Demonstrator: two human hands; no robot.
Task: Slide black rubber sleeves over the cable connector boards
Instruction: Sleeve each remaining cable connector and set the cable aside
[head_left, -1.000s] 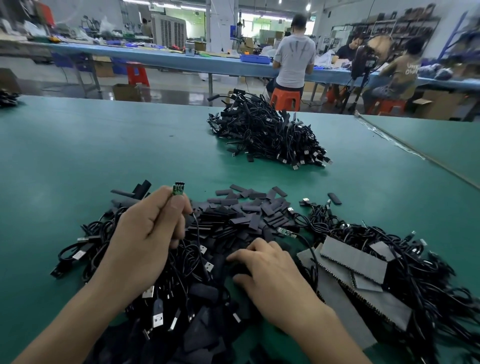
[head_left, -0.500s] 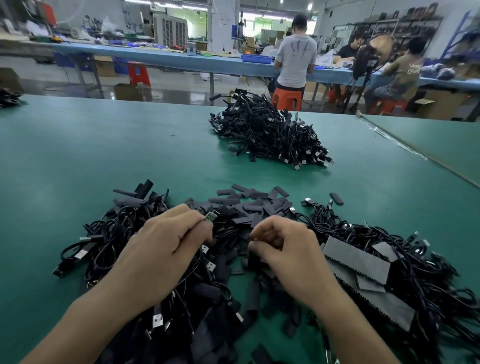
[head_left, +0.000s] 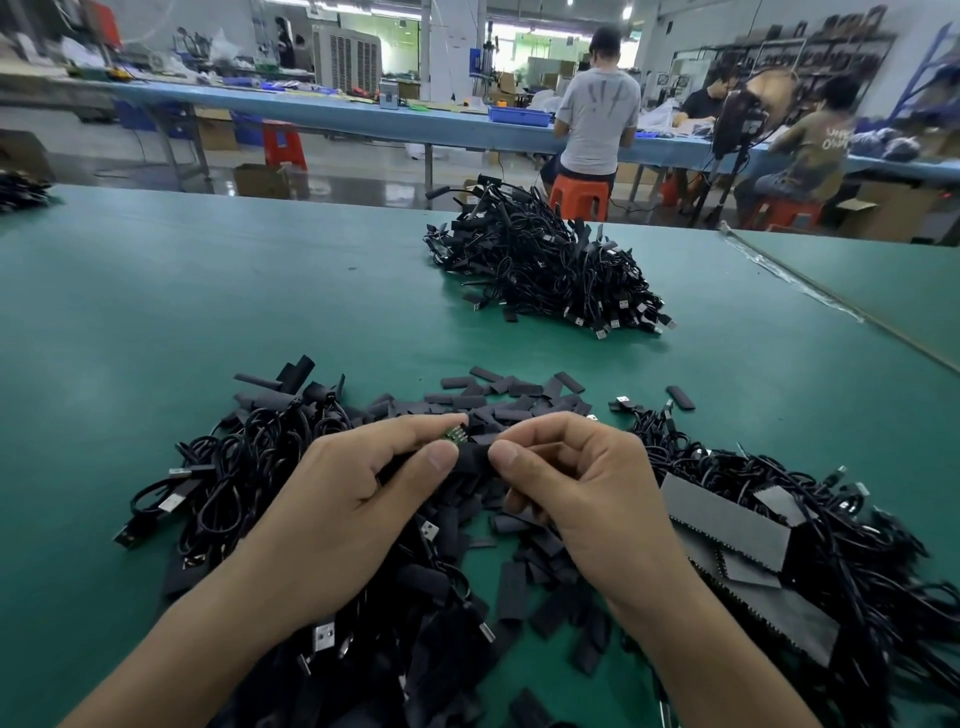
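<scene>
My left hand (head_left: 353, 499) pinches a small green connector board (head_left: 455, 434) between thumb and forefinger; its cable trails down under the palm. My right hand (head_left: 582, 488) pinches a black rubber sleeve (head_left: 474, 460) that sits between the two thumbs, just below the board. Both hands hover over a heap of loose black sleeves (head_left: 498, 400) and black cables (head_left: 244, 467) on the green table (head_left: 156, 312). How far the board is inside the sleeve is hidden by my fingers.
A second pile of black cables (head_left: 550, 265) lies further back at centre. More cables and grey toothed strips (head_left: 727, 525) lie at the right. A table seam (head_left: 810, 291) runs along the right. People sit and stand at a blue bench (head_left: 322, 111) behind.
My left hand came down from holding the board up. My right hand lifted off the pile with a sleeve, and the two hands met at the centre.
</scene>
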